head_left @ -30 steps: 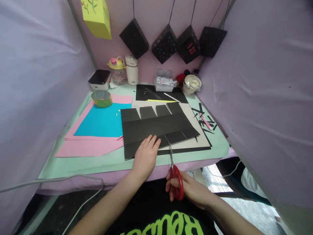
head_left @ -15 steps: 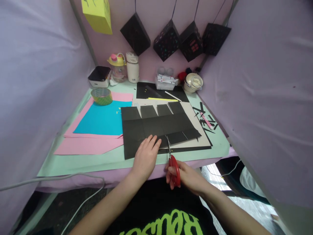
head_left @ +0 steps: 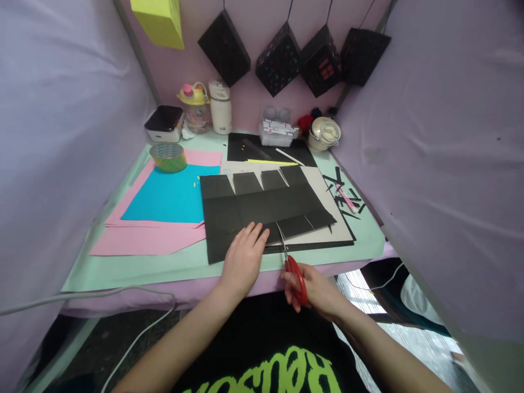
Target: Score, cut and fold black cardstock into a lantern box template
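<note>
The right hand [head_left: 314,287] grips the scissors [head_left: 301,281], blades pointing forward, slightly left, at a slit in the black card's [head_left: 266,203] near edge. The left hand [head_left: 243,259] lies flat on the card, gripping nothing, just left of the blades. The card's long axis runs left to right ahead of both hands. Beyond: one tape roll [head_left: 169,162], two bottles [head_left: 221,114], four hanging black boxes [head_left: 225,48], one yellow box [head_left: 158,22].

Black card [head_left: 262,204] part-hidden by left hand [head_left: 244,256]; yellow box [head_left: 159,24] cropped above.
</note>
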